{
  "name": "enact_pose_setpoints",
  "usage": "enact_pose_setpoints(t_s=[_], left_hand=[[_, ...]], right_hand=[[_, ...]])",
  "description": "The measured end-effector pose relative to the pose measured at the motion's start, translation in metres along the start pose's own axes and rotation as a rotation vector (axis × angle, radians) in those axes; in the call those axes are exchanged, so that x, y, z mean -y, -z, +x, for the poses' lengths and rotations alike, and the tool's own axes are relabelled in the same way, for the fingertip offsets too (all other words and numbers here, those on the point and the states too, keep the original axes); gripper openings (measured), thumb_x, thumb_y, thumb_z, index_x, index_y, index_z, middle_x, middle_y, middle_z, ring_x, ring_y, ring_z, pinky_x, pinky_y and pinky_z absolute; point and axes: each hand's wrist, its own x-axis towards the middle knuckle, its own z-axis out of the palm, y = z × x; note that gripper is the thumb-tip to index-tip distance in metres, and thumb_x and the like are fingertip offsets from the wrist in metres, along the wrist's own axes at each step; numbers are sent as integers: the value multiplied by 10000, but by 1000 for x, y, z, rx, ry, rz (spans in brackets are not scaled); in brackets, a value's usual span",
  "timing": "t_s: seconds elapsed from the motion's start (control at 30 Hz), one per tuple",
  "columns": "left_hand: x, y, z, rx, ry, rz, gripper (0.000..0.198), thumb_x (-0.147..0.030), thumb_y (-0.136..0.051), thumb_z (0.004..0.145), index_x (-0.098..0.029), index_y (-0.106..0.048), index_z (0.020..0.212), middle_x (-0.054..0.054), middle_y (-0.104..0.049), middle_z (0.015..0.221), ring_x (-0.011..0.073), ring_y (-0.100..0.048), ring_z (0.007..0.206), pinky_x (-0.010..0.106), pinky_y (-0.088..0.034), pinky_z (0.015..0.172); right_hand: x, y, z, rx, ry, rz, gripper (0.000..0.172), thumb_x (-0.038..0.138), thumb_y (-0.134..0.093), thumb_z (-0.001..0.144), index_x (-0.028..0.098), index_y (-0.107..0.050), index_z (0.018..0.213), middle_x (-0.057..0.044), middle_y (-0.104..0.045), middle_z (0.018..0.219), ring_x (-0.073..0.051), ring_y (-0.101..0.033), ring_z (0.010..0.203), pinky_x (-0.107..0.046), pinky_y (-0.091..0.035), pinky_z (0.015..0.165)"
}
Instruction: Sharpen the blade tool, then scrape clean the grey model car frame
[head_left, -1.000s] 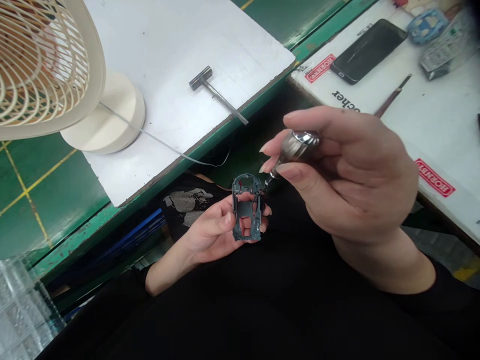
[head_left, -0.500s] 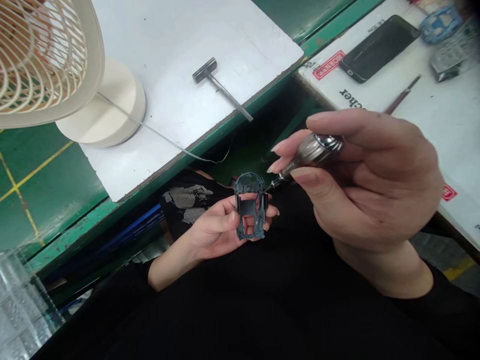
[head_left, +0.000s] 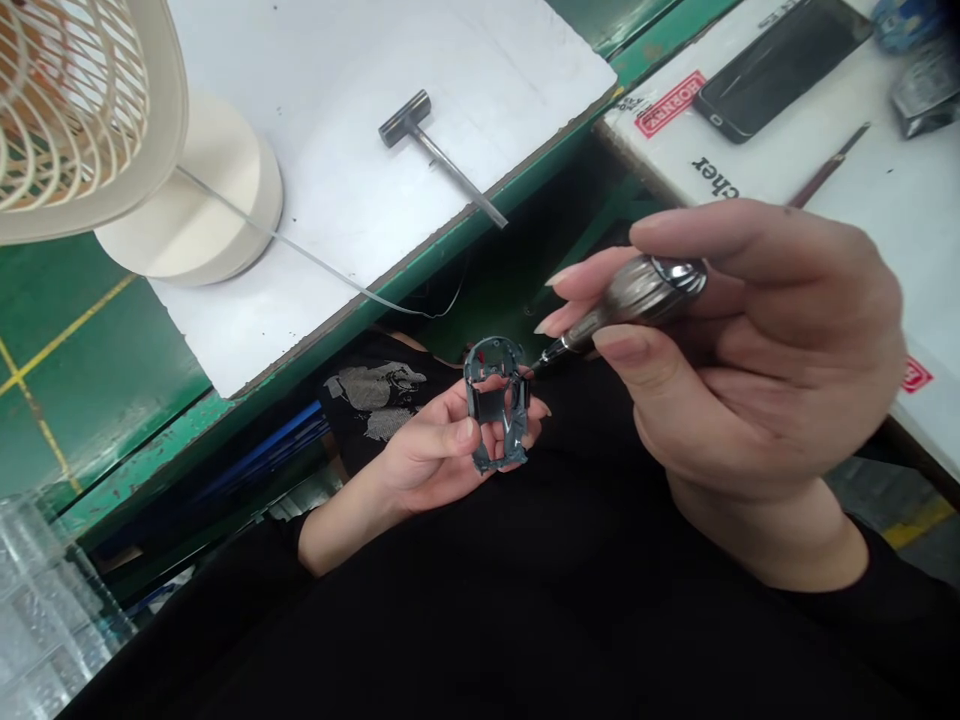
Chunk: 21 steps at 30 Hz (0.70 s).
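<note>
Here, a screwdriver (head_left: 645,295) at a grey plastic car chassis (head_left: 474,400)

The chassis is a thin, moulded open frame with square cut-outs, a dark cross panel and a rounded end. It sits in front of the person's black-clothed lap, with its long axis running nearly straight up the view, leaning slightly. The rounded end points away from the person, toward the bench. The left hand (head_left: 431,450) cradles it palm up, with the thumb pressed across the lower frame and the fingers curled behind.

The right hand (head_left: 750,350) firmly pinches the ridged, polished metal handle between thumb and fingers. The slim shaft slants down and left, its tip just at the chassis's upper right edge; whether they touch is too small to tell.

Beyond them, a white board (head_left: 322,90) on a green workbench (head_left: 75,340) carries a steel T-handle wrench (head_left: 435,150) and a cream plastic fan (head_left: 75,110) with a ribbed cage and round base. A black smartphone (head_left: 780,70) lies on a white sheet to the right.
</note>
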Motion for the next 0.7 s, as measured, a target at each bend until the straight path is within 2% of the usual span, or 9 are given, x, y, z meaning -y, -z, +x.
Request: enact_pose_setpoints(t_s=[0.1, 0.27, 0.4, 0.47, 0.53, 0.7], left_hand=[[2, -1, 1, 2, -5, -22, 466, -348, -1133, 888, -269, -900, 1284, 115, -929, 1298, 228, -845, 1058, 282, -626, 809], [5, 0, 2, -30, -13, -15, 461, -332, -1128, 895, -277, -915, 1300, 128, -935, 1339, 239, -865, 1081, 287, -634, 822], [6, -1, 2, -69, -34, 0, 457, -315, -1123, 906, -268, -908, 1308, 112, -942, 1335, 246, -891, 1165, 321, -676, 983], [5, -3, 2, -86, -53, 13, 431, -308, -1110, 924, -257, -899, 1296, 105, -939, 1332, 282, -894, 1284, 359, -683, 1096], [4, -5, 2, -94, -61, 25, 401, -307, -1099, 938, -254, -893, 1277, 95, -934, 1339, 311, -892, 1341, 397, -696, 1138], [2, -9, 3, -81, -98, 46, 386, -289, -1098, 940, -268, -911, 1277, 58, -935, 1319, 231, -925, 1148, 365, -736, 1074]], right_hand=[[-1, 1, -2, -24, -39, -2, 567, 124, -897, 1036, 481, -886, 1477, 32, -881, 1405, -343, -914, 1172, -544, -864, 927], [-10, 2, -4, -38, 5, 12, 503, 160, -893, 1068, 449, -879, 1479, 23, -865, 1412, -311, -913, 1181, -502, -862, 927], [-11, 2, -6, -42, -25, 8, 515, 178, -950, 1040, 457, -877, 1466, 20, -866, 1423, -335, -917, 1217, -536, -864, 979], [-9, 2, -6, -42, -35, 11, 486, 168, -927, 1062, 450, -880, 1455, 24, -887, 1372, -325, -926, 1203, -523, -862, 988], [-10, 2, -6, -31, -37, 18, 458, 162, -894, 1095, 447, -882, 1453, 34, -907, 1315, -309, -935, 1176, -495, -862, 970], [-16, 3, -9, -35, -83, 22, 506, 249, -984, 1041, 475, -866, 1477, 31, -921, 1295, -338, -942, 1149, -511, -861, 988]])
